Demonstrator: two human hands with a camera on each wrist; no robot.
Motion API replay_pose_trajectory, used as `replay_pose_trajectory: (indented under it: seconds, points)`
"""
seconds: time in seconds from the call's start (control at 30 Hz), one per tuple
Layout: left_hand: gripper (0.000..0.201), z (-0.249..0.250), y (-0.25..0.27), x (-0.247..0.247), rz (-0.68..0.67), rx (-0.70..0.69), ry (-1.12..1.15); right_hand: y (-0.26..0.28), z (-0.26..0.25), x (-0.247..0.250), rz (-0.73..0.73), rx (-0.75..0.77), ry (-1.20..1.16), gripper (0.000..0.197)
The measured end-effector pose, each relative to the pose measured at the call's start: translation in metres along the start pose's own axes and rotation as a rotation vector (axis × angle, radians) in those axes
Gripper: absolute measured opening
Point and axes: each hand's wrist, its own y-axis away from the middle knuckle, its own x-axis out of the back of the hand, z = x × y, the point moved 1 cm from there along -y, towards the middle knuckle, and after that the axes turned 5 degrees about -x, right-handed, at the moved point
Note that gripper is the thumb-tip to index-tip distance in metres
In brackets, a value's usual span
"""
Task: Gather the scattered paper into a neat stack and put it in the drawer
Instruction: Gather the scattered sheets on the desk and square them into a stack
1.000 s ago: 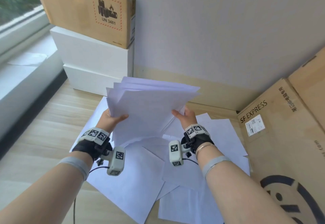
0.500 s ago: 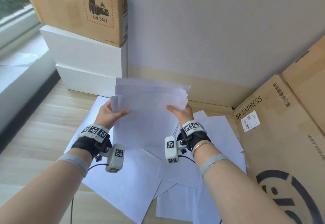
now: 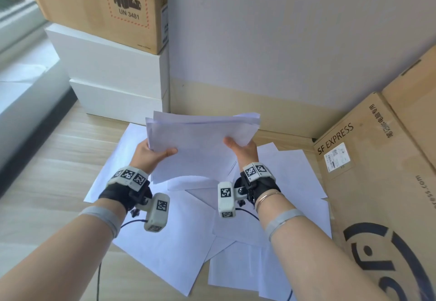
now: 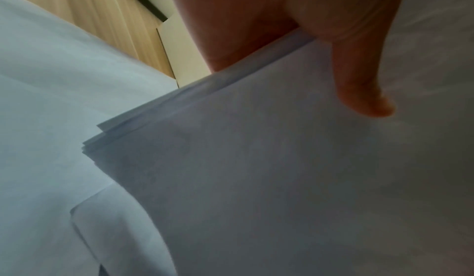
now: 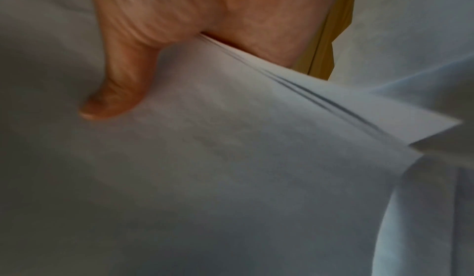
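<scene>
I hold a bundle of white paper sheets point(image 3: 200, 144) upright above the wooden desk, its edges roughly lined up. My left hand point(image 3: 153, 154) grips its left edge with the thumb across the front; the bundle point(image 4: 256, 179) fills the left wrist view under my left hand point(image 4: 333, 37). My right hand point(image 3: 240, 149) grips the right edge, thumb on the front sheet; the right wrist view shows the sheets point(image 5: 231, 169) under my right hand point(image 5: 153, 37). Several loose sheets point(image 3: 169, 248) lie scattered on the desk below. No drawer is in view.
A white partition wall point(image 3: 283, 40) stands behind the desk. White boxes point(image 3: 118, 76) with a brown UN 3481 carton point(image 3: 99, 5) on top stand at the back left. A large SF EXPRESS carton point(image 3: 377, 182) leans along the right. A window sill point(image 3: 18, 88) runs along the left.
The fanned sheets have been drawn together into a tidier bundle, and both hands have shifted slightly along its side edges. The camera view moved a little closer.
</scene>
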Motion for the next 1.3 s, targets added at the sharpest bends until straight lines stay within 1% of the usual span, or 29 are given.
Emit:
replay_pose_trajectory:
  seconds: [0.07, 0.13, 0.17, 0.2, 0.23, 0.27, 0.37, 0.47, 0.57, 0.63, 0.67, 0.73, 0.8, 0.9, 0.97, 1.03, 1.07, 1.1, 1.17, 1.23, 1.3]
  points:
    - [0.048, 0.003, -0.003, 0.002, -0.004, -0.012, 0.013, -0.004, 0.001, 0.004, 0.027, 0.019, 0.028, 0.026]
    - [0.051, 0.005, -0.006, 0.005, 0.013, -0.012, 0.001, -0.004, 0.001, 0.005, 0.029, 0.049, -0.014, 0.014]
    - [0.054, 0.005, -0.008, 0.006, 0.018, -0.010, 0.001, -0.004, -0.002, 0.003, 0.031, 0.066, -0.052, 0.019]
    - [0.054, 0.005, -0.009, 0.007, 0.018, -0.010, 0.003, -0.005, -0.003, 0.002, 0.044, 0.081, -0.094, 0.029]
    - [0.051, 0.005, -0.010, 0.006, 0.016, -0.016, 0.005, -0.007, -0.005, 0.002, 0.064, 0.090, -0.123, 0.038]
    - [0.047, 0.004, -0.011, 0.006, 0.016, -0.017, 0.003, -0.010, -0.009, 0.001, 0.076, 0.113, -0.136, 0.041]
    - [0.041, 0.002, -0.012, 0.004, 0.020, -0.021, 0.018, -0.012, -0.029, -0.003, 0.112, 0.198, -0.086, 0.033]
    - [0.048, -0.001, -0.012, 0.004, 0.012, -0.013, 0.023, -0.017, -0.045, -0.007, 0.145, 0.261, -0.055, 0.035]
    - [0.055, -0.005, -0.013, 0.005, 0.017, -0.003, 0.027, -0.023, -0.046, -0.011, 0.185, 0.257, -0.045, 0.033]
    - [0.054, -0.009, -0.013, 0.006, 0.013, 0.009, 0.036, -0.025, -0.039, -0.010, 0.211, 0.232, -0.064, 0.030]
    - [0.050, -0.010, -0.013, 0.006, 0.005, 0.015, 0.033, -0.027, -0.035, -0.009, 0.209, 0.219, -0.084, 0.027]
    - [0.033, -0.014, -0.012, 0.003, 0.002, 0.016, 0.016, -0.029, -0.027, -0.008, 0.166, 0.176, -0.130, 0.025]
    - [0.018, -0.015, -0.012, -0.001, 0.032, 0.001, -0.018, -0.030, -0.020, -0.008, 0.106, 0.122, -0.186, 0.034]
    - [0.014, -0.012, -0.014, -0.005, 0.108, -0.010, -0.022, -0.029, -0.014, -0.007, 0.026, 0.134, -0.242, 0.047]
    - [0.014, -0.009, -0.016, -0.005, 0.137, -0.018, -0.022, -0.030, -0.009, -0.005, -0.049, 0.117, -0.250, 0.061]
    - [0.015, -0.006, -0.019, -0.005, 0.140, -0.013, -0.016, -0.030, -0.006, -0.003, -0.117, 0.080, -0.267, 0.070]
    - [0.017, -0.004, -0.020, -0.005, 0.141, -0.007, -0.003, -0.030, -0.007, -0.001, -0.124, 0.066, -0.251, 0.071]
    - [0.018, -0.004, -0.021, -0.005, 0.141, -0.003, 0.010, -0.026, -0.009, -0.001, -0.126, 0.071, -0.220, 0.068]
    - [0.023, -0.002, -0.021, -0.006, 0.126, -0.001, 0.032, -0.024, -0.006, 0.001, -0.121, 0.106, -0.066, 0.058]
    - [0.035, -0.002, -0.022, -0.007, 0.102, -0.004, 0.100, -0.025, -0.001, 0.004, -0.045, 0.099, 0.070, 0.052]
    - [0.048, -0.001, -0.022, -0.009, 0.072, -0.008, 0.198, -0.025, 0.004, 0.011, 0.018, 0.075, 0.055, 0.045]
